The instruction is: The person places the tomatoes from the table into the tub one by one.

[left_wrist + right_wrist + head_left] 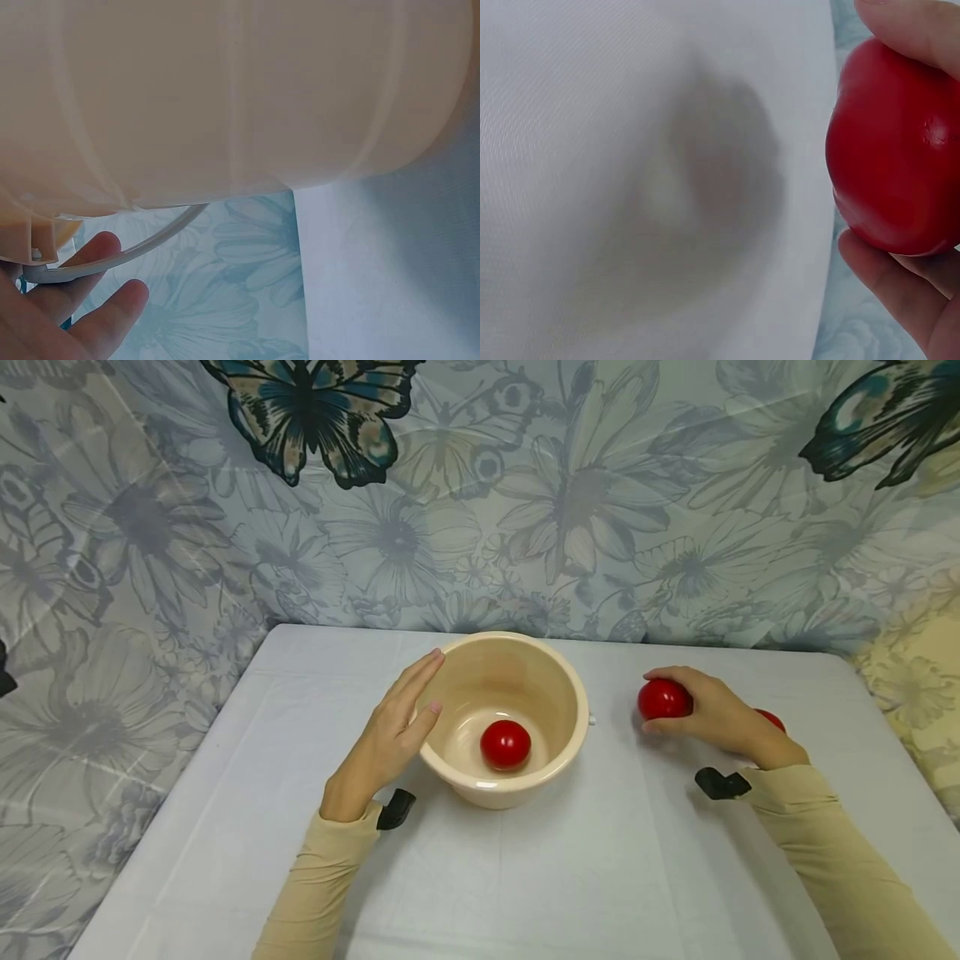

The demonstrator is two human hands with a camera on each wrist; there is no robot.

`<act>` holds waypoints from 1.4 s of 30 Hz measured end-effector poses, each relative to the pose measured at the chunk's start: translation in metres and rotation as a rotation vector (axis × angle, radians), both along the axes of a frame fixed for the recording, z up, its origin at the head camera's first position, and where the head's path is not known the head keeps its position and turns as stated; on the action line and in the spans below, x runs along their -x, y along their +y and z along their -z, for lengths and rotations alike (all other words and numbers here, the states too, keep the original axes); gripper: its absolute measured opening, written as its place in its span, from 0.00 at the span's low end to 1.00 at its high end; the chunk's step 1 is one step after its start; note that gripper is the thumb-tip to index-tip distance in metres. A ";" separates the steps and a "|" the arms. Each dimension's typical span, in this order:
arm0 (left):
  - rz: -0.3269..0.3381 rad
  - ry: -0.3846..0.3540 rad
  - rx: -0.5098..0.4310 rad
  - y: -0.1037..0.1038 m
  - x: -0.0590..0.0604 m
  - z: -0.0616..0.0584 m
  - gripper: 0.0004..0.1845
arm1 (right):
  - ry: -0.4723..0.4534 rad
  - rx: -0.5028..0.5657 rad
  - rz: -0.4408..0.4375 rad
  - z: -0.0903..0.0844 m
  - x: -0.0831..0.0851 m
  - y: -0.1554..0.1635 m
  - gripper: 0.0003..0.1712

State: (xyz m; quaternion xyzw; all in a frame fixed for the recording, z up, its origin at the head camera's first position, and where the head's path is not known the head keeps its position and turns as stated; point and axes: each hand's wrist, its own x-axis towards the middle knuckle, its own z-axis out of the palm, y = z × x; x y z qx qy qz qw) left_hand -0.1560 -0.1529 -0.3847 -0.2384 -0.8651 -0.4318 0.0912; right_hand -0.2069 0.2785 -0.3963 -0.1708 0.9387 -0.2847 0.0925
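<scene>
A cream bucket (pixel 555 768) stands upright on the white-covered table, and one glossy red tomato (pixel 506 745) lies on its bottom. Against the left side of its rim rests my left hand (pixel 378 747), fingers straight. In the left wrist view, fingertips (pixel 124 307) show beside the grey bucket handle (pixel 142 251). My right hand (pixel 708 714) grips another red tomato (pixel 664 699) between thumb and fingers, to the right of the bucket. The right wrist view shows this lobed tomato (pixel 896 150) held above the cloth, with a shadow below. A further red thing (pixel 770 719) is mostly hidden behind the right hand.
The white cloth (pixel 600 877) covers the tabletop. Fabric printed with flowers and butterflies (pixel 450 527) hangs behind and to the left of the table. A black wrist mount (pixel 722 783) sits at the right cuff and another (pixel 396 810) at the left.
</scene>
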 end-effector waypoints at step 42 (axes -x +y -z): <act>-0.007 -0.016 0.013 -0.001 0.000 0.000 0.30 | 0.264 0.092 0.008 -0.050 -0.027 -0.045 0.41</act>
